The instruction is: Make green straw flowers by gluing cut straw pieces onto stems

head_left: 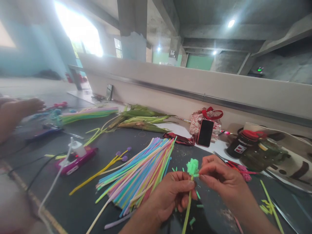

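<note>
In the head view, my left hand (179,188) is closed around a yellow-green pipe-cleaner stem (187,211). At its top sits a mint-green flower head (192,166) made of short fuzzy pieces. My right hand (220,175) pinches a short green piece at the right base of the flower; its tip is partly hidden by my fingers. Several short green cut pieces (200,205) lie on the dark table under my hands. To the left of my left hand spreads a large pile of pastel pipe cleaners (143,172).
Yellow stems with purple buds (104,169), a magenta power strip (76,161) and corn husks (141,118) lie to the left. A phone (205,133), a red-lidded black bottle (240,144) and scissors (223,158) are at right. Another person's hand (23,109) is far left.
</note>
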`<action>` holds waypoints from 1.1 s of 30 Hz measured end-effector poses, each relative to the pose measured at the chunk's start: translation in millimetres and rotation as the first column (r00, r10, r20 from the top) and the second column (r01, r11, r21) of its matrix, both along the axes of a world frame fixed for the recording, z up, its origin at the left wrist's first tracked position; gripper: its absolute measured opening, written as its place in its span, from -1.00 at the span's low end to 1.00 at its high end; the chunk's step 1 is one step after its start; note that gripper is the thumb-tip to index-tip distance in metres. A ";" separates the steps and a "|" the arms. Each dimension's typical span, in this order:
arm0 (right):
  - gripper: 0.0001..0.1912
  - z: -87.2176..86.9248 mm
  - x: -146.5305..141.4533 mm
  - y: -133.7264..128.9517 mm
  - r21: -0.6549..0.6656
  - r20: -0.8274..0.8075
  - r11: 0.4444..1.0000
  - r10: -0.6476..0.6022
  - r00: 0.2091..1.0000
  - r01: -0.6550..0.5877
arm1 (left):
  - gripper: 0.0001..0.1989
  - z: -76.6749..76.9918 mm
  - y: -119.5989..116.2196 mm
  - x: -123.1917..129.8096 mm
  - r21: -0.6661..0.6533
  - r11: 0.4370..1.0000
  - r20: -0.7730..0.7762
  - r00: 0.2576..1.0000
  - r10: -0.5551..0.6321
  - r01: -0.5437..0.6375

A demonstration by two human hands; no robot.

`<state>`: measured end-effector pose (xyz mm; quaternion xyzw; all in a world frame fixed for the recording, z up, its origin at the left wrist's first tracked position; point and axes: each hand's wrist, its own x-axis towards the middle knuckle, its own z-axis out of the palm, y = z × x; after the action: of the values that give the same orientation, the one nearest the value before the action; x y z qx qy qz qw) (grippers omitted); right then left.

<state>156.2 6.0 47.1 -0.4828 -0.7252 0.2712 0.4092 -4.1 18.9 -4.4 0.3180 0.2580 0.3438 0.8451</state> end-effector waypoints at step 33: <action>-0.84 -19.3 -6.3 -10.2 -0.176 -0.402 0.950 -0.307 0.863 0.256 | -0.83 2.2 1.1 -2.0 -0.013 0.998 0.077 0.995 0.068 -0.067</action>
<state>150.0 -4.2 27.9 -0.5361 -0.5232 0.3486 0.5633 -6.1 20.0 -2.2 0.2910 0.2377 0.3828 0.8440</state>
